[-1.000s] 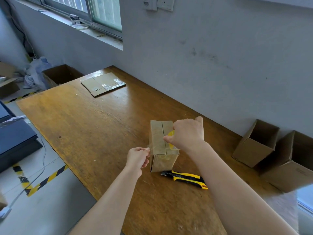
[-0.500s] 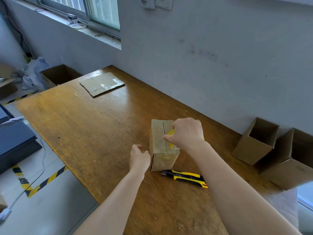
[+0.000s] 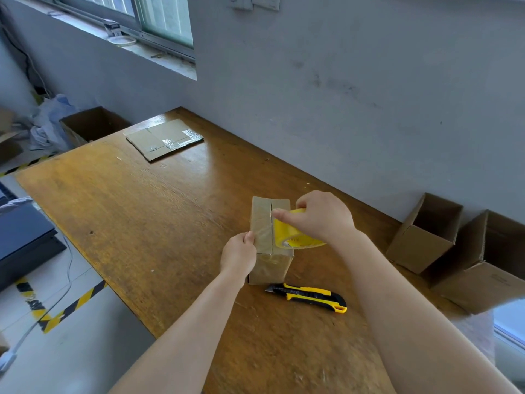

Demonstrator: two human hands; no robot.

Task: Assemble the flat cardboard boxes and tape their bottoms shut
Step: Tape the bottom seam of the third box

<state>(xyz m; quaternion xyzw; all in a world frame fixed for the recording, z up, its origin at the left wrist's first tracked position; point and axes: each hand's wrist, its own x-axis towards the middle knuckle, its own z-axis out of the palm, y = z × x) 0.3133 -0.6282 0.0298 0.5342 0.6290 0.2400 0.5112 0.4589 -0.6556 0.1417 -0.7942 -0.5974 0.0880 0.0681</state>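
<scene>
Cardboard box (image 3: 261, 223) was set seam-up on the wooden table (image 3: 142, 223) | its left edge was pinched by the left hand (image 3: 238, 255), thumb on top | yellow tape roll (image 3: 287, 234) was gripped from above by the right hand (image 3: 321, 217), against the box top.

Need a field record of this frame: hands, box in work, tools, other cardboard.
box in work: small cardboard box standing on the table, closed flaps up, centre seam showing
left hand: left hand grips the box's left top edge
right hand: right hand holds the yellow tape roll against the box top by the seam
knife: utility knife on the table beside the box, untouched
flat stock: flat cardboard at the table's far end
others: open box and larger open box at right by the wall
</scene>
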